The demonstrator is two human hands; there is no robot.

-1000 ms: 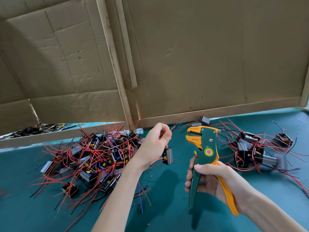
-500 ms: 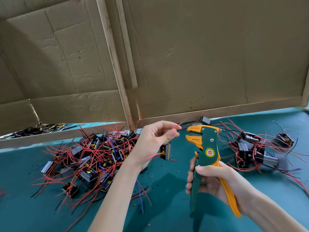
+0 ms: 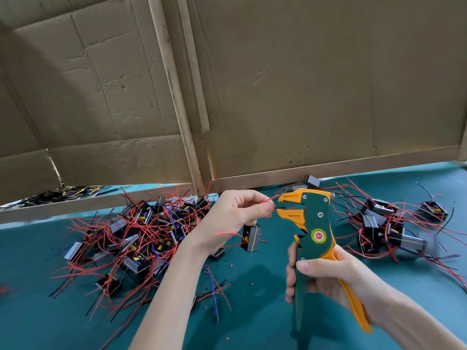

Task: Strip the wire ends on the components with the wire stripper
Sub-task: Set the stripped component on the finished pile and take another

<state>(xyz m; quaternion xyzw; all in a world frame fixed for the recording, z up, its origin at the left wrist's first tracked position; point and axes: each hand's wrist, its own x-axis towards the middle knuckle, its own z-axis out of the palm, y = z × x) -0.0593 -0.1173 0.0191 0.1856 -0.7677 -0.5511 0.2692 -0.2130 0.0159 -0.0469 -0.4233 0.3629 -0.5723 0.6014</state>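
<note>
While my left hand [image 3: 235, 218] pinches two thin wires between thumb and forefinger, a small component [image 3: 251, 237] hangs just under it.

Black wire [image 3: 280, 207]: tip pokes into the gap between the orange jaws of the wire stripper [image 3: 317, 223]; jaws stand apart.

Red wire [image 3: 271, 198]: sticks up and rightward from the same pinch, ending by the upper jaw's nose. Touching or not, cannot tell.

Right hand [image 3: 328, 276]: fingers and thumb wrapped round the stripper's green and orange handles, tool held upright, head turned toward the left hand. Handles spread.

Hands near each other, not touching; only the wire tip bridges them to the tool.

Left of my forearm: big heap of components [image 3: 136, 236], red and black leads tangled, lying on the green table [image 3: 252, 317]. Right, behind the stripper: smaller heap [image 3: 379, 228], leads sprawling outward.

Between my arms: loose wire offcuts [image 3: 214, 291] and specks of insulation on the table.

Backdrop: cardboard wall [image 3: 316, 84] with a wooden batten [image 3: 174, 97] running down it to the table edge.
</note>
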